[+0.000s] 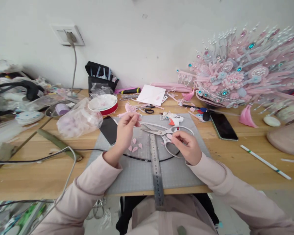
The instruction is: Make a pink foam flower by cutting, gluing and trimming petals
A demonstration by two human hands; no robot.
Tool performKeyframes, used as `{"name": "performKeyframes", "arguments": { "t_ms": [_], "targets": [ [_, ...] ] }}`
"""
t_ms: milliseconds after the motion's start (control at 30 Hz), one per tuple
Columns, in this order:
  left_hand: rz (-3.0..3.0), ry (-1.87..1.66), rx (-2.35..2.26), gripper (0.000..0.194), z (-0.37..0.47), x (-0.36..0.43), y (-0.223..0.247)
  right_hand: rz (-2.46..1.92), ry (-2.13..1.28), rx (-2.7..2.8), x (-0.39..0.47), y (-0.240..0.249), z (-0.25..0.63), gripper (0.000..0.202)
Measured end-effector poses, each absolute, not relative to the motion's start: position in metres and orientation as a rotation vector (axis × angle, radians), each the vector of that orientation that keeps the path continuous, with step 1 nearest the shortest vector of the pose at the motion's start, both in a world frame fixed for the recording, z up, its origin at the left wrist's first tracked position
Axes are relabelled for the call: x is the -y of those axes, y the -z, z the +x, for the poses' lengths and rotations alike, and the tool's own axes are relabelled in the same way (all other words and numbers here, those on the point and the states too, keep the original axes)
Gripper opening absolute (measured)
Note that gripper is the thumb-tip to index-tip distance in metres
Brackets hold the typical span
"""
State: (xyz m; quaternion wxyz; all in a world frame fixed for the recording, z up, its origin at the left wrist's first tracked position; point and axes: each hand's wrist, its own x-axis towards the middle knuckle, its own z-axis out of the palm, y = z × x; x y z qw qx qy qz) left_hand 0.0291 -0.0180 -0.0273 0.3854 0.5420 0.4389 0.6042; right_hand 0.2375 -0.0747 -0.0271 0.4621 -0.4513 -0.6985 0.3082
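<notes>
My left hand (125,131) is raised over the grey cutting mat (129,178), thumb and fingers pinched together. Whatever sits between those fingertips is too small to make out. A small pink petal (169,136) is held at the tips of my right hand (188,147), whose fingers are closed. Large white-handled scissors (160,132) lie on the mat just beyond and beneath that hand. Several pink petals (134,149) are scattered on the mat near my left wrist. Between my hands a steel ruler (156,166) runs towards me, past the table edge.
A white glue gun (173,118) lies behind the scissors. Phones (224,126) (108,130) rest at both sides. A black cable (134,158) crosses the mat. At left are a red-rimmed bowl (103,103) and a plastic bag (79,119). A jewelled pink headdress (232,75) fills the back right.
</notes>
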Motion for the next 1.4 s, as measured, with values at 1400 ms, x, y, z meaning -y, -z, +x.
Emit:
{"name": "performKeyframes", "arguments": {
  "t_ms": [1400],
  "targets": [
    [1.484, -1.676, -1.587, 0.038, -0.008, -0.016, 0.025, -1.120, -1.479, 1.420, 0.071, 0.041, 0.227, 0.018]
  ]
}}
